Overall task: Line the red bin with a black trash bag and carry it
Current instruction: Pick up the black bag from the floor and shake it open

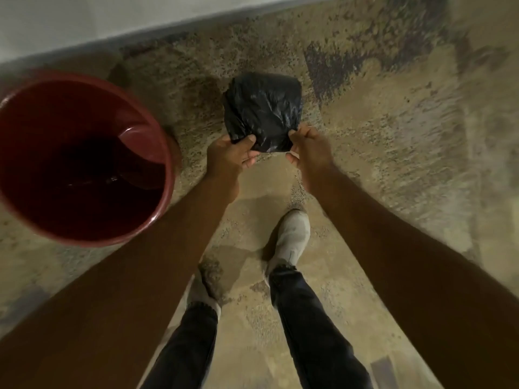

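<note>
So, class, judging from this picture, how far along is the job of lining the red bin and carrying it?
Early. Done: the black trash bag has been picked up. In hand: the left hand and right hand each pinch its near edge, the bag still bunched, unopened. Left: open it, fit it into the red bin, which stands bare on the floor, then carry it.

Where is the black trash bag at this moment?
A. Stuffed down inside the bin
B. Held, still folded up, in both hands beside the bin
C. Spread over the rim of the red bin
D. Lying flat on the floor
B: the left hand and right hand each pinch a lower corner of the folded black trash bag, while the red bin stands unlined to the left.
</note>
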